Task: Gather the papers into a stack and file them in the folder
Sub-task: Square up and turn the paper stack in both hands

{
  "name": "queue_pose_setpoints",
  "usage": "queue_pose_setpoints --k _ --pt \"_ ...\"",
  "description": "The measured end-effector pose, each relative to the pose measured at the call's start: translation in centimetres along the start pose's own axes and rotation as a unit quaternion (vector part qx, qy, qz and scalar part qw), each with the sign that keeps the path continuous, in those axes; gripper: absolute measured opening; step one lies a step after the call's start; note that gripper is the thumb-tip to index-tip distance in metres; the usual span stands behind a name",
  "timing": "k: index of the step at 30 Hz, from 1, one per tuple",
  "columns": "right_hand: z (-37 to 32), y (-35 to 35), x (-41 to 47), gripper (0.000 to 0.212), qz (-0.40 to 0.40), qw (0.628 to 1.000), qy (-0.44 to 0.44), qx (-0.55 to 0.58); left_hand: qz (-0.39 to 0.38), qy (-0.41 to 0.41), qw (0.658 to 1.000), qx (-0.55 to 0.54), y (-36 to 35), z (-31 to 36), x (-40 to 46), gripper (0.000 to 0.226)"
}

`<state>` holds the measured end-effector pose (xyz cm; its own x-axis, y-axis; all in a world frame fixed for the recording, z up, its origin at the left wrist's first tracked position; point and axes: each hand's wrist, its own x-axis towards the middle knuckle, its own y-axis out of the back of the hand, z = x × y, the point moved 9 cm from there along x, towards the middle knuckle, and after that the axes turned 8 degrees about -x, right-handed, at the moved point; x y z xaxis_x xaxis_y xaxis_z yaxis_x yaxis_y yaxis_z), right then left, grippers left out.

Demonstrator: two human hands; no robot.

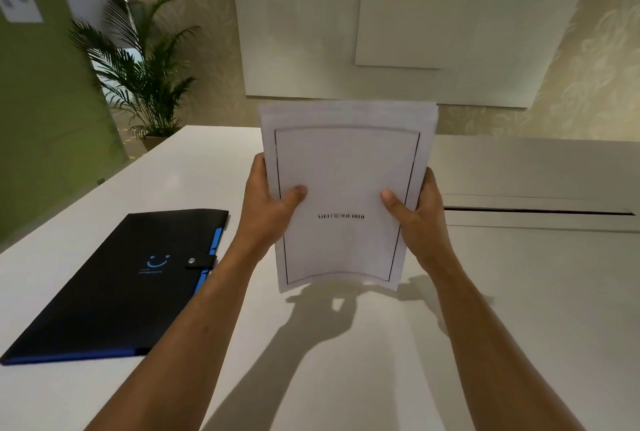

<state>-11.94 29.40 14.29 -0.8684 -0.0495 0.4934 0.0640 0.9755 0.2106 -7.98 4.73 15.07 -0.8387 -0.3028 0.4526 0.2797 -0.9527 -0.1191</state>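
A stack of white papers [346,167] stands upright above the white table [519,292], its lower edge close to the surface. The front sheet has a thin black border and one line of dark print. My left hand [268,202] grips the stack's left edge, thumb on the front. My right hand [415,208] grips the right edge the same way. A black folder [114,295] with a blue smile logo, blue inner tabs and a snap strap lies shut on the table to the left, apart from both hands.
A long cable slot [540,211] runs across the table at the right. A potted palm [145,84] stands beyond the table's far left corner. White glass boards [398,21] hang on the wall behind. A green wall [41,118] is at the left.
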Motion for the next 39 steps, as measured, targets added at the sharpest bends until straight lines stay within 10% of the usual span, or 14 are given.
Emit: queue_pose_setpoints --k 21,28,39 --pt "2.3 -0.8 -2.2 0.051 0.047 0.998 -0.025 0.016 0.056 0.076 0.994 -0.061 -0.1 -3.0 -1.4 0.044" --pt "-3.4 1.4 -1.0 0.100 0.111 0.987 0.104 -0.042 0.035 -0.136 0.989 0.041 -0.7 3.9 -0.8 0.090" --pt "-5.8 1.8 -0.2 0.060 0.136 0.970 0.128 -0.154 0.039 -0.243 0.944 0.220 -2.4 6.5 -0.9 0.045"
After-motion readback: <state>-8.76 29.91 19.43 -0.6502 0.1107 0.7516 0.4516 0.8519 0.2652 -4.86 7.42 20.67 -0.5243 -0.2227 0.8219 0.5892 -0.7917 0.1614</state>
